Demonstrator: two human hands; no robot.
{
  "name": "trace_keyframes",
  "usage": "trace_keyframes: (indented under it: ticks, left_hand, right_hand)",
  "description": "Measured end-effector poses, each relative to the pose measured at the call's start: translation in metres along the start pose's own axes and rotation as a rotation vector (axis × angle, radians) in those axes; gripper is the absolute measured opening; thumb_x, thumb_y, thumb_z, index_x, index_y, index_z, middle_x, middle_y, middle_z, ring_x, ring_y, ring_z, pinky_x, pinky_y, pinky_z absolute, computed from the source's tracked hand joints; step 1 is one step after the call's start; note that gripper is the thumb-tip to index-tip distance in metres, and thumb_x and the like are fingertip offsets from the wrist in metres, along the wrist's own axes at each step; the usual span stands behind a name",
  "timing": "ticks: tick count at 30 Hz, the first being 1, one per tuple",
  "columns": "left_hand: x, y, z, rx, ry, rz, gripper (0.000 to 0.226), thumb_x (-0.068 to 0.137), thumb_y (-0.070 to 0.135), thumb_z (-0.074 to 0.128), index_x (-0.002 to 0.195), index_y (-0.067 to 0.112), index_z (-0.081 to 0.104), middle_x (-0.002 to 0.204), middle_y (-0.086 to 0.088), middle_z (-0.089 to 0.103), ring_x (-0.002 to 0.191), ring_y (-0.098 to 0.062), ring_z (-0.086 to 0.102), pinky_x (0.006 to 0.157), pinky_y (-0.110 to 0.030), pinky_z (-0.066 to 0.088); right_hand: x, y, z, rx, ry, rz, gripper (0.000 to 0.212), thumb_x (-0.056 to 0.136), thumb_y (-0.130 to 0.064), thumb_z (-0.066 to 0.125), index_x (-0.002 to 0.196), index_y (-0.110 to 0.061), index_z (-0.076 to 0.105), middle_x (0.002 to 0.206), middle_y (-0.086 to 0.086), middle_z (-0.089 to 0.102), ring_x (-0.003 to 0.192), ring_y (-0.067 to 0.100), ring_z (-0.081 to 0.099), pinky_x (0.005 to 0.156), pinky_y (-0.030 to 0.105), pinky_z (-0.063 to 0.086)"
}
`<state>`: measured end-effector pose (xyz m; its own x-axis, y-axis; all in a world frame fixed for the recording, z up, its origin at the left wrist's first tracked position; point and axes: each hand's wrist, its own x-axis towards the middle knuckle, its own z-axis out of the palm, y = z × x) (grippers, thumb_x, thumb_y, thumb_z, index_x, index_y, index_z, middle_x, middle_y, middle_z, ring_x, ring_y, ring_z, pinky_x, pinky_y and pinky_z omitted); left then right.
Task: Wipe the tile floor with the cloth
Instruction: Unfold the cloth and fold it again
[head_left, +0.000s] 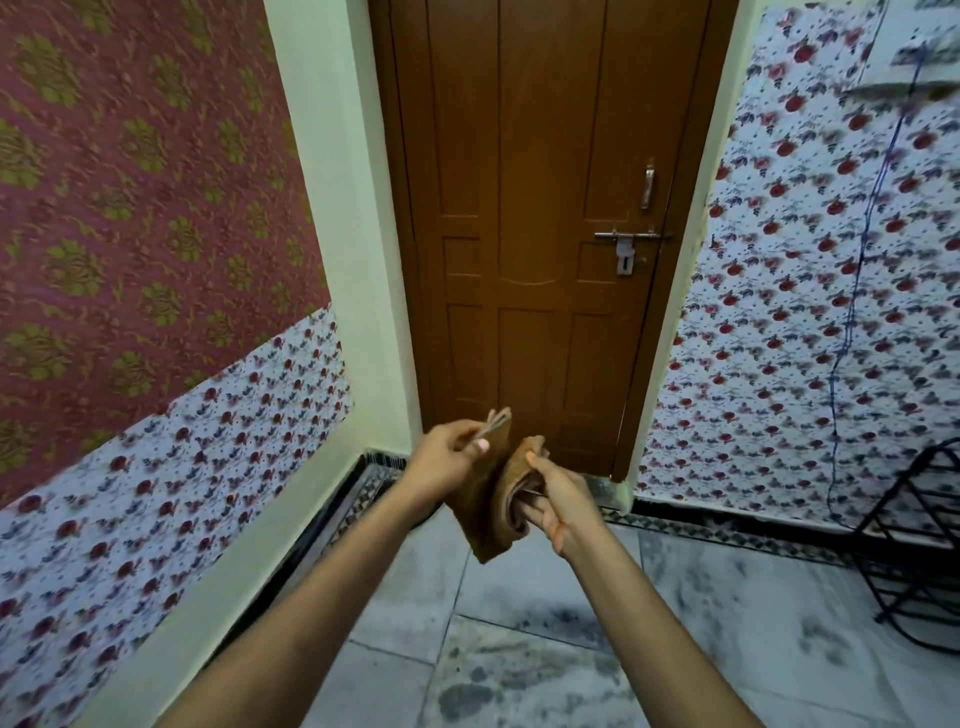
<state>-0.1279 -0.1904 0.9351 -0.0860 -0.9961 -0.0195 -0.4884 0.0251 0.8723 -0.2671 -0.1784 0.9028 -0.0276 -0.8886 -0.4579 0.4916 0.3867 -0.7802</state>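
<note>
Both forearms reach forward from the bottom edge, bare, meeting at mid-frame in front of a door.

Left hand: fingers curled, thumb pressed on top, pinching the upper corner of the cloth. A frayed edge of it sticks up above the thumb.

Right hand: thumb on the cloth's outer face, fingers curled underneath into a bunched fold, gripping it. The 2 hands sit just beside each other, with the cloth between them.

Cloth: brown, folded or doubled over, held up in the air, well above the floor. Lower corner hangs down below both hands. It touches nothing but the hands.

Tile floor: pale marbled tiles with grey grout lines, dark smudges and blotches across several tiles below and right of the arms. Patterned dark border strip runs along the wall base.

Surroundings: brown panelled wooden door straight ahead, shut, with a metal bolt latch on its right side. Flowered wall covering on both sides; maroon and green patterned panel at upper left. Black wire rack at the right edge, standing on the floor.
</note>
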Motion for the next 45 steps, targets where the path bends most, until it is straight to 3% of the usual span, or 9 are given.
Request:
trace_keyframes:
  ticks: [5, 10, 15, 17, 19, 22, 26, 29, 45]
  left_hand:
    - [-0.005, -0.007, 0.022, 0.152, 0.007, 0.135, 0.03, 0.093, 0.025, 0.053, 0.122, 0.026, 0.059, 0.111, 0.002, 0.067, 0.104, -0.016, 0.06, 0.093, -0.041, 0.049]
    - [-0.003, -0.009, 0.025, 0.038, -0.081, 0.16, 0.043, 0.082, 0.021, 0.069, 0.123, 0.021, 0.054, 0.111, 0.005, 0.062, 0.103, -0.011, 0.058, 0.087, -0.028, 0.049]
    - [0.009, -0.014, 0.017, -0.383, -0.065, -0.13, 0.03, 0.088, 0.011, 0.058, 0.118, 0.01, 0.059, 0.105, -0.012, 0.065, 0.101, -0.029, 0.063, 0.084, -0.043, 0.054]
    - [0.011, -0.015, 0.012, -0.506, -0.087, -0.207, 0.026, 0.089, 0.014, 0.057, 0.115, 0.012, 0.062, 0.105, -0.013, 0.065, 0.099, -0.028, 0.062, 0.075, -0.037, 0.055]
    - [0.013, -0.014, 0.006, -0.671, -0.115, -0.246, 0.018, 0.089, 0.017, 0.055, 0.105, 0.014, 0.064, 0.1, -0.011, 0.065, 0.092, -0.025, 0.062, 0.065, -0.028, 0.052]
    - [0.017, -0.014, -0.001, -0.899, -0.135, -0.334, 0.017, 0.089, 0.02, 0.054, 0.102, 0.011, 0.06, 0.093, -0.011, 0.064, 0.085, -0.024, 0.06, 0.065, -0.031, 0.048]
    - [0.021, -0.023, -0.002, -0.887, -0.125, -0.428, 0.022, 0.09, 0.02, 0.053, 0.107, 0.006, 0.057, 0.094, -0.013, 0.064, 0.085, -0.026, 0.06, 0.067, -0.034, 0.049]
    - [0.019, -0.039, 0.001, -0.84, -0.137, -0.479, 0.029, 0.091, 0.018, 0.052, 0.117, 0.004, 0.055, 0.098, -0.014, 0.066, 0.087, -0.027, 0.063, 0.078, -0.04, 0.051]
    - [0.02, -0.071, 0.008, -0.787, -0.022, -0.416, 0.024, 0.083, 0.006, 0.065, 0.105, 0.013, 0.06, 0.095, -0.01, 0.067, 0.082, -0.025, 0.064, 0.074, -0.038, 0.054]
  right_hand:
    - [-0.001, -0.005, 0.003, -0.02, 0.043, -0.053, 0.007, 0.092, -0.006, 0.053, 0.089, -0.004, 0.06, 0.092, 0.018, 0.065, 0.077, 0.023, 0.066, 0.058, 0.026, 0.057]
    - [-0.003, -0.018, 0.0, -0.114, 0.029, -0.104, 0.015, 0.093, -0.009, 0.054, 0.103, -0.001, 0.06, 0.08, 0.012, 0.068, 0.053, 0.012, 0.067, 0.05, 0.02, 0.055]
    - [0.0, -0.023, -0.008, -0.297, 0.098, -0.288, 0.026, 0.098, -0.017, 0.044, 0.108, -0.002, 0.062, 0.089, 0.007, 0.069, 0.078, 0.015, 0.065, 0.064, 0.024, 0.049]
    - [0.006, -0.017, -0.018, -0.297, 0.203, -0.374, 0.022, 0.096, -0.02, 0.048, 0.108, -0.007, 0.062, 0.105, 0.007, 0.066, 0.092, 0.016, 0.061, 0.071, 0.026, 0.045]
    - [0.011, -0.007, -0.029, -0.269, 0.175, -0.268, 0.027, 0.092, -0.038, 0.054, 0.108, -0.017, 0.056, 0.12, 0.006, 0.058, 0.11, 0.021, 0.053, 0.085, 0.032, 0.043]
    - [0.01, 0.01, -0.037, -0.05, -0.149, 0.066, 0.055, 0.081, -0.06, 0.053, 0.113, -0.015, 0.055, 0.12, 0.013, 0.059, 0.114, 0.03, 0.054, 0.092, 0.044, 0.048]
    - [0.016, 0.017, -0.037, 0.239, -0.209, 0.002, 0.044, 0.082, -0.033, 0.062, 0.119, -0.01, 0.054, 0.116, 0.016, 0.063, 0.108, 0.03, 0.059, 0.09, 0.045, 0.05]
    - [0.021, 0.014, -0.036, 0.076, -0.114, -0.103, 0.022, 0.09, -0.014, 0.057, 0.112, -0.011, 0.058, 0.104, 0.011, 0.065, 0.094, 0.024, 0.061, 0.081, 0.04, 0.051]
    - [0.036, 0.026, -0.023, 0.014, 0.097, -0.062, 0.013, 0.086, -0.011, 0.064, 0.097, -0.004, 0.061, 0.091, 0.011, 0.066, 0.081, 0.022, 0.064, 0.066, 0.034, 0.056]
